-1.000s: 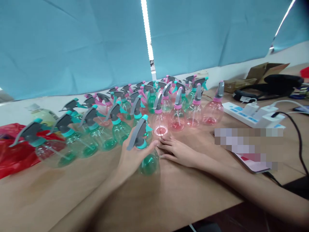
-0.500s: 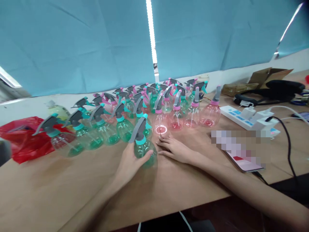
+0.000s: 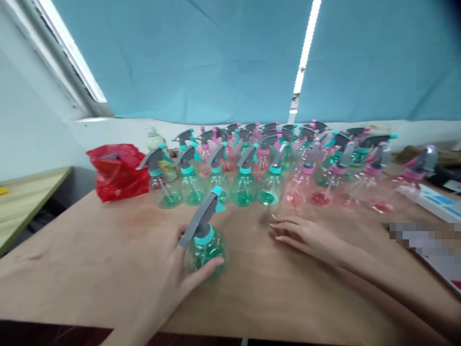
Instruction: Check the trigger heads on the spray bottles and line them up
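Note:
My left hand [image 3: 183, 269] is wrapped round a green spray bottle [image 3: 211, 250] with a grey trigger head and a turquoise collar; the thumb lies across its front. The bottle stands near the middle of the table, slightly tilted in view. My right hand [image 3: 302, 235] rests on the tabletop to the right, fingers stretched out and holding nothing. Just behind it stand another green spray bottle [image 3: 272, 187] and a pink spray bottle [image 3: 300, 185], part of a front row of several green and pink ones. Further rows behind are partly hidden.
A red plastic bag [image 3: 120, 175] sits at the left end of the rows, beside a pale bottle [image 3: 155, 139]. On the right lie a white power strip [image 3: 439, 202] and a partly blurred flat device [image 3: 432, 259]. The wooden table [image 3: 90, 269] ends at the near edge.
The view has turned left. My left hand and the green spray bottle have moved back from the row, toward me and leftward. The right hand stays on the table, now farther from the bottle.

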The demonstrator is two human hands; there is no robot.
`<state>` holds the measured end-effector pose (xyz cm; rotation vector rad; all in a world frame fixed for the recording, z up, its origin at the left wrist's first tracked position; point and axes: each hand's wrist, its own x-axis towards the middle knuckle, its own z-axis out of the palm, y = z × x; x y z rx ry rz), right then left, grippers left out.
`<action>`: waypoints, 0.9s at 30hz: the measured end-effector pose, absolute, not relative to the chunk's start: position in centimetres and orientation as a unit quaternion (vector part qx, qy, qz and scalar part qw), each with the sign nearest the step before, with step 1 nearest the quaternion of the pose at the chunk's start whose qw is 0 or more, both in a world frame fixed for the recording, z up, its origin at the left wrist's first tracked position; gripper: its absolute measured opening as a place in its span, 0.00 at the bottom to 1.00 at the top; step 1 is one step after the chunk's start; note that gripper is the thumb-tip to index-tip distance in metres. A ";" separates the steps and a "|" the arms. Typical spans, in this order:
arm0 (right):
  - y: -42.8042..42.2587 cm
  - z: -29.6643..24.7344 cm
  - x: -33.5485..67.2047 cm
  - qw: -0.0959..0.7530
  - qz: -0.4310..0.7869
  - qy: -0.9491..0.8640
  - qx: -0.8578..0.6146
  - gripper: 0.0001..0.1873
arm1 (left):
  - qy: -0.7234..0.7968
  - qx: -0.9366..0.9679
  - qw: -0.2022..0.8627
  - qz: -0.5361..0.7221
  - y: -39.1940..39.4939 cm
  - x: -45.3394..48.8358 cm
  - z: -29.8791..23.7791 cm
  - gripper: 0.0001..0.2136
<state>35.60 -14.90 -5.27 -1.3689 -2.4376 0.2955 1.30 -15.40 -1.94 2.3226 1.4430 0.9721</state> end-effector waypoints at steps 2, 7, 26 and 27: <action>-14.2 -4.7 32.9 0.173 0.099 -0.865 -0.461 0.18 | 0.526 0.771 0.096 0.346 -14.8 -1.4 -1.8 0.25; -11.4 -2.6 24.7 0.237 0.101 -0.874 -0.411 0.19 | 0.589 0.694 0.083 0.405 -12.1 -6.6 -1.1 0.25; -2.8 0.5 8.5 0.342 0.117 -0.791 -0.493 0.34 | 0.590 0.638 0.118 0.481 -1.5 -14.9 0.0 0.25; -2.7 0.6 8.3 0.340 0.112 -0.791 -0.495 0.35 | 0.587 0.639 0.113 0.485 -1.0 -14.9 -0.2 0.27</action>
